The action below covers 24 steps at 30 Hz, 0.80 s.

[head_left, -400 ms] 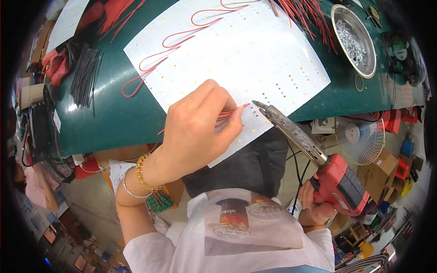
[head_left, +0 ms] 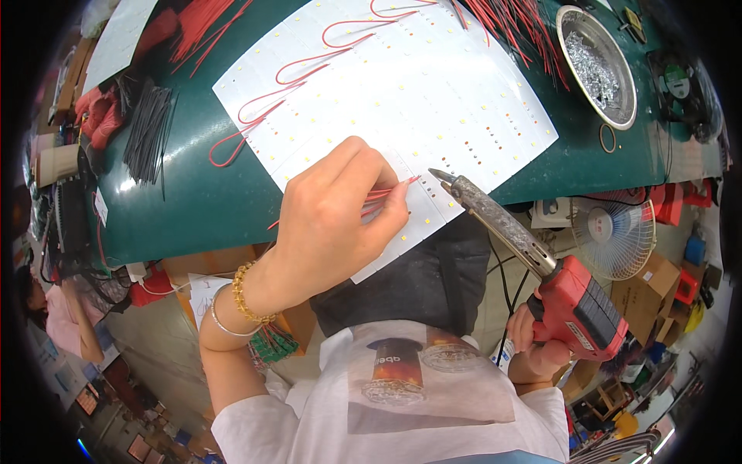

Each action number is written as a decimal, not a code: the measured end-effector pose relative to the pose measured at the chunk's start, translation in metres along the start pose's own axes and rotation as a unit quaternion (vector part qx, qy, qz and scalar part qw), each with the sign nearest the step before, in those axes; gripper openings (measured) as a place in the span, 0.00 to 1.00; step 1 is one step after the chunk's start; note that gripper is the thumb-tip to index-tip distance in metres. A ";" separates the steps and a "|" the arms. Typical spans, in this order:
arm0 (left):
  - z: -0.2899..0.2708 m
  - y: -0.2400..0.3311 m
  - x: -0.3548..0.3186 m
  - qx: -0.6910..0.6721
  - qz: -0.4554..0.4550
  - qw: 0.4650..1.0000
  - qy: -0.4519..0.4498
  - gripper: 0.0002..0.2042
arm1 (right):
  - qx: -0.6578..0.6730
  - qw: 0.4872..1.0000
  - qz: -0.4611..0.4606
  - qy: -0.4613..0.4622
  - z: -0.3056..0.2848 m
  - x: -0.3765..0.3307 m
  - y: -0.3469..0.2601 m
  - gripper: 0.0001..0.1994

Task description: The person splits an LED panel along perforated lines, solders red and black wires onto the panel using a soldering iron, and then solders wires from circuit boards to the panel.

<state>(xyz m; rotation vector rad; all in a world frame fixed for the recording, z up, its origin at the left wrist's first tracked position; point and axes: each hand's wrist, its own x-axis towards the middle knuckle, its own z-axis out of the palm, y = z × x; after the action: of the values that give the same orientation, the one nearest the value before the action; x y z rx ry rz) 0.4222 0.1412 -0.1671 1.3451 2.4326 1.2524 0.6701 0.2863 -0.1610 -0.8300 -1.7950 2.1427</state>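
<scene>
The bench (head_left: 201, 193) had a glossy green top that caught the light. The white panel (head_left: 433, 85) looked matt and smooth, like thin card or board. The soldering iron (head_left: 541, 271) had a dull, scorched metal barrel and a red plastic body. The bowl (head_left: 576, 23) was shiny metal. The red wires (head_left: 309, 62) had smooth plastic sheathing.
</scene>
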 end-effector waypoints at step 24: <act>-0.008 0.009 0.001 -0.002 0.002 1.000 0.024 0.07 | -0.238 0.950 -0.196 0.038 -0.055 0.007 0.026 0.52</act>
<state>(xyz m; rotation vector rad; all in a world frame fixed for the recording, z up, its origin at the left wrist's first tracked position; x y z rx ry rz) 0.4238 0.1395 -0.1552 1.3346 2.4601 1.3046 0.6999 0.3298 -0.1928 -0.5675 -2.2475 1.4360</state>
